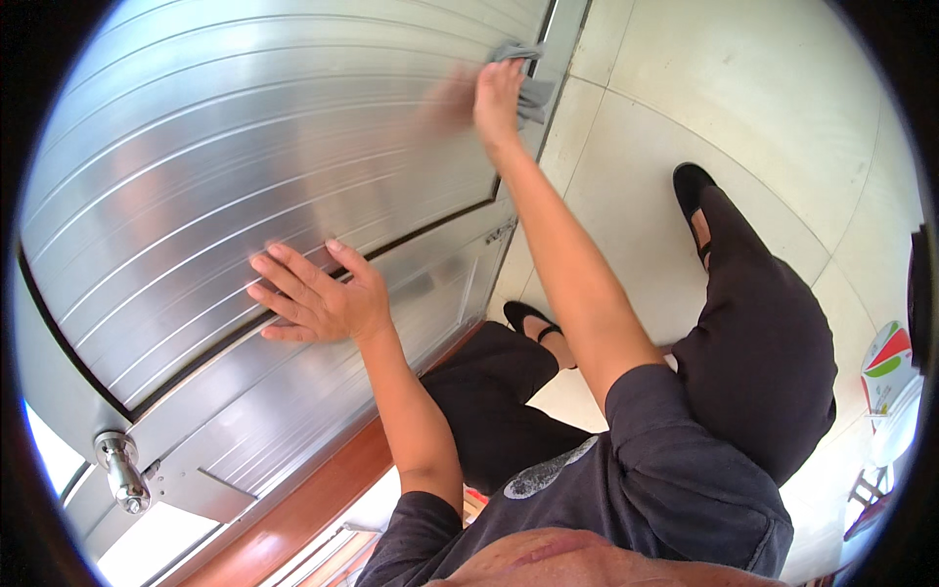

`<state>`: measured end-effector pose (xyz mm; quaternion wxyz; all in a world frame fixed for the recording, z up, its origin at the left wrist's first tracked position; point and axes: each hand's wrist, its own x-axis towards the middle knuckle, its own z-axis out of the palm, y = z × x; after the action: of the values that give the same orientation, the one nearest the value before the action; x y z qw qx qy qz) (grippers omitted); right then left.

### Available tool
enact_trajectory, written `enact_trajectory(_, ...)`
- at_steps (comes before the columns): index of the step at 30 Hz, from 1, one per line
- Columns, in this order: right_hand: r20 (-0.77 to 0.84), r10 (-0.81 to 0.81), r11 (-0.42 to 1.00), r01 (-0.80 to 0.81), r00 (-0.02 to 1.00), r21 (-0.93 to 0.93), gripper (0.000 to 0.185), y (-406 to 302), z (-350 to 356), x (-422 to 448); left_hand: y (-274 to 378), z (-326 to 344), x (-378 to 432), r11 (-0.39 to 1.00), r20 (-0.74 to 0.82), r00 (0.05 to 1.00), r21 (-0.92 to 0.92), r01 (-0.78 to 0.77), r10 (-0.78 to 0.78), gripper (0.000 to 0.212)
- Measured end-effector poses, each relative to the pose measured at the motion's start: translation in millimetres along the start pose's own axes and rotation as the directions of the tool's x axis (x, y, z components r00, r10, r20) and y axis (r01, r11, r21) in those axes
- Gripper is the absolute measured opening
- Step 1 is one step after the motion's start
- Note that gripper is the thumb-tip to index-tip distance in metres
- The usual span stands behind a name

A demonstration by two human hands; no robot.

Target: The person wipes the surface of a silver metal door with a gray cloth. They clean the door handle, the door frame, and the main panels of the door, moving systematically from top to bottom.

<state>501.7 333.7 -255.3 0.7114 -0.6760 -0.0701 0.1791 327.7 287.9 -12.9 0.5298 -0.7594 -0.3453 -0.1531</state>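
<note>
A grey cloth [534, 97] is pressed against the lower part of a ribbed, shiny metal door [220, 169] by my right hand [500, 99]. Part of the cloth hangs out past my fingers over the door's bottom frame. My left hand [323, 293] rests on the door with its fingers spread, lying across the dark seal strip [433, 226] between the ribbed panel and the side frame. It holds nothing. Both hands are mirrored faintly in the metal.
A chrome door knob [123, 469] juts out at the lower left. A reddish-brown wooden door frame [323, 477] runs beside the door. Pale floor tiles [645, 161] lie to the right, under my black shoes [689, 187]. A colourful hand fan or card [886, 359] shows at the right rim.
</note>
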Motion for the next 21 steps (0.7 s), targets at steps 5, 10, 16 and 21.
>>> enact_trajectory(5,0.112,-0.440,0.897,0.432,0.891,0.092,0.075,-142,0,-49,-5,-1,-4,1.000,-0.008,1.000,0.004,0.020,-0.020,0.068)
enact_trajectory(10,0.067,-0.107,0.986,0.097,0.992,0.139,0.072,-63,-9,-28,-1,-3,1,1.000,-0.018,1.000,-0.002,0.011,-0.011,0.068)
enact_trajectory(16,-0.023,-0.119,0.991,0.121,0.993,0.063,0.066,-68,-1,-15,-1,-1,3,1.000,-0.036,0.999,-0.014,-0.012,0.011,0.068)
enact_trajectory(21,0.005,-0.631,0.754,0.612,0.776,0.238,0.058,-220,-5,-37,-1,-2,0,1.000,-0.044,0.999,-0.004,-0.007,0.006,0.067)
